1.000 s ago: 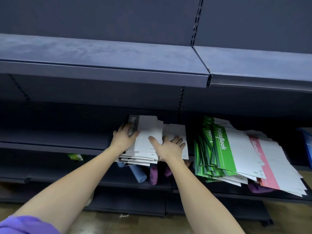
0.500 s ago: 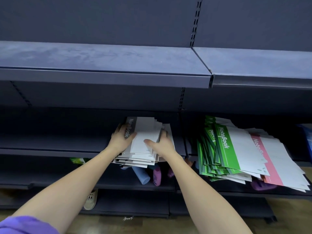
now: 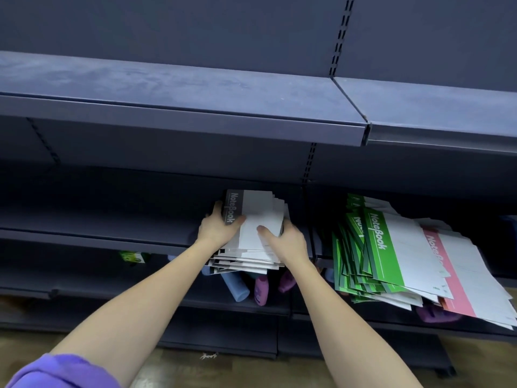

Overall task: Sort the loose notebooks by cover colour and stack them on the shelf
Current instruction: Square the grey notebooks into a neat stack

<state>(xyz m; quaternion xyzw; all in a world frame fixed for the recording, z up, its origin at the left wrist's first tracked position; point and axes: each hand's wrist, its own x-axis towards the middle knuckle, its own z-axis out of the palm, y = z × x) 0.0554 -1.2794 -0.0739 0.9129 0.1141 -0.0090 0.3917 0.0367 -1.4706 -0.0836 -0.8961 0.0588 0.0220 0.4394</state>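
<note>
A stack of grey-spined white notebooks (image 3: 258, 211) lies on the middle shelf (image 3: 98, 236), its near end overhanging the shelf's front edge. My left hand (image 3: 219, 226) grips the stack's left edge, thumb on top by the "NoteBook" spine. At the right edge my right hand (image 3: 282, 239) holds the stack, thumb on the top cover and fingers curled round the side. To the right, a loose fan of green-spined notebooks (image 3: 375, 247) sprawls over the shelf edge. A pink-spined notebook (image 3: 447, 270) lies at the fan's right side.
The bare upper shelf (image 3: 195, 88) juts out above the work area. On the lower shelf lie a blue bottle (image 3: 236, 287), purple bottles (image 3: 261, 289) and a green packet (image 3: 131, 257). A wooden floor shows at the bottom.
My right hand slid from lying flat on the spread covers to the stack's right edge. The spread grey notebooks were pushed together into a tighter stack.
</note>
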